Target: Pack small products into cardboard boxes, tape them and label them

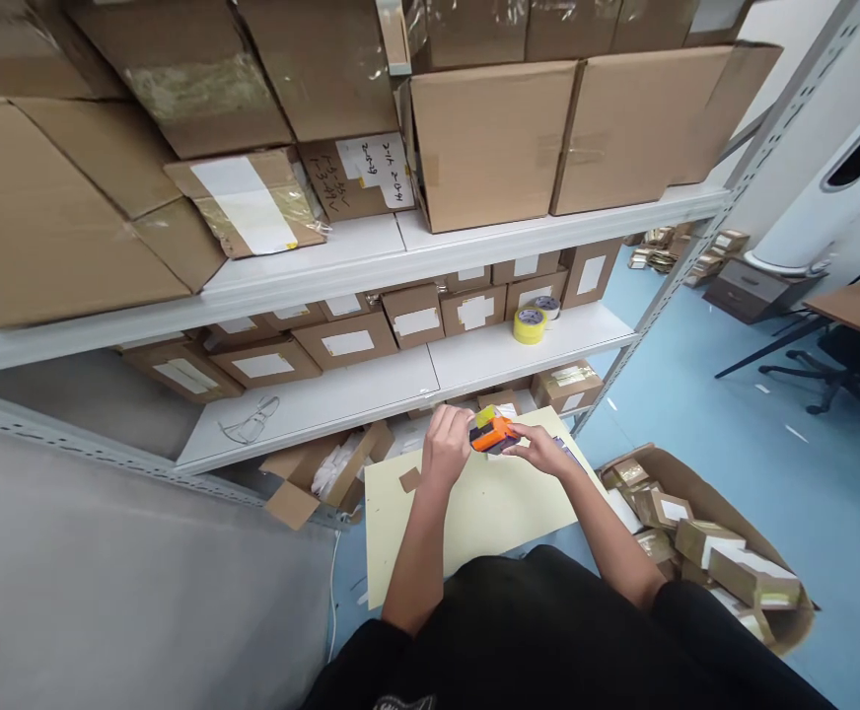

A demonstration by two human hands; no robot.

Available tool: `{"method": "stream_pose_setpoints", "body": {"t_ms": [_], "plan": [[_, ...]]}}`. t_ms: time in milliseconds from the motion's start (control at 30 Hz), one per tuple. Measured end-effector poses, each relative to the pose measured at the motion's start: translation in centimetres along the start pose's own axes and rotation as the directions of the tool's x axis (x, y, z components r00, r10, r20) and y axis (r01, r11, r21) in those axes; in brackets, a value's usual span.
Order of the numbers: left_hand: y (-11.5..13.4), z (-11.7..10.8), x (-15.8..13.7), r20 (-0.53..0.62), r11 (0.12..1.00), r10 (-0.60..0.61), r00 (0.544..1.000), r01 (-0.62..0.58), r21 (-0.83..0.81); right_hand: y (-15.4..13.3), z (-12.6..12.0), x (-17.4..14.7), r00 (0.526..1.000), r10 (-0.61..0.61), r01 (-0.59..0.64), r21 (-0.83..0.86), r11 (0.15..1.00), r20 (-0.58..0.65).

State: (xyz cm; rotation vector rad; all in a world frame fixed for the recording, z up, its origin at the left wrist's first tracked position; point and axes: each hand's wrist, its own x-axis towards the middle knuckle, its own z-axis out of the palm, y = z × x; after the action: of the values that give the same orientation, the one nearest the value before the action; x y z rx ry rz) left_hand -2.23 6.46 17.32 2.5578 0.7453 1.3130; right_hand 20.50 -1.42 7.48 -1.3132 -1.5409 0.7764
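Note:
In front of my body I see a small orange and dark tape dispenser (494,435) with a yellow patch on top, probably its tape roll. My right hand (540,451) grips its right side, thumb and fingers closed on it. At its left end is my left hand (446,444), fingers pinched together; what lies between them is too small to make out. Both hands are above a pale yellow board (474,508). A small brown cardboard piece (409,480) lies on the board, left of my left hand.
Metal shelving (371,251) stacked with cardboard boxes (493,148) stands ahead. Tape rolls (530,323) and clear glasses (250,422) rest on the middle shelf. An open carton (330,471) sits at lower left. A large carton (796,626) of small boxes stands at right.

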Motion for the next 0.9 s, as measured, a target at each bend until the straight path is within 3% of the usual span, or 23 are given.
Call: {"method": "stream_pose_setpoints", "body": {"t_ms": [100,333,467,600,667,767,900], "plan": [[0.8,0.3,1.7,-0.013,0.996,0.046,0.999,-0.045,0.078,0.9,-1.2,0.2,0.999,-0.035,0.035,0.002,0.999,0.000],[1.9,1.2,4.3,0.041,0.988,0.019,0.999,-0.025,0.154,3.5,-2.5,0.4,0.997,-0.022,0.022,-0.012,1.000,-0.079],[1.9,3.2,3.9,0.024,0.984,-0.025,0.999,0.020,0.180,5.1,-2.8,1.5,0.981,-0.032,0.015,-0.091,0.996,-0.190],[2.1,6.3,2.1,0.027,0.957,-0.174,0.984,0.163,0.239,6.9,-3.0,3.1,0.948,-0.012,-0.075,-0.259,0.963,-0.318],[2.7,7.9,1.2,0.012,0.922,-0.292,0.956,0.278,0.269,7.3,-3.1,4.1,0.937,-0.027,-0.106,-0.358,0.928,-0.347],[3.9,9.5,0.8,-0.054,0.826,-0.484,0.873,0.477,0.301,7.0,-3.7,6.2,0.944,-0.070,-0.096,-0.474,0.875,-0.322],[4.5,9.3,1.6,-0.060,0.732,-0.622,0.780,0.608,0.309,6.1,-5.8,9.8,0.962,-0.052,-0.116,-0.573,0.811,-0.267]]}}
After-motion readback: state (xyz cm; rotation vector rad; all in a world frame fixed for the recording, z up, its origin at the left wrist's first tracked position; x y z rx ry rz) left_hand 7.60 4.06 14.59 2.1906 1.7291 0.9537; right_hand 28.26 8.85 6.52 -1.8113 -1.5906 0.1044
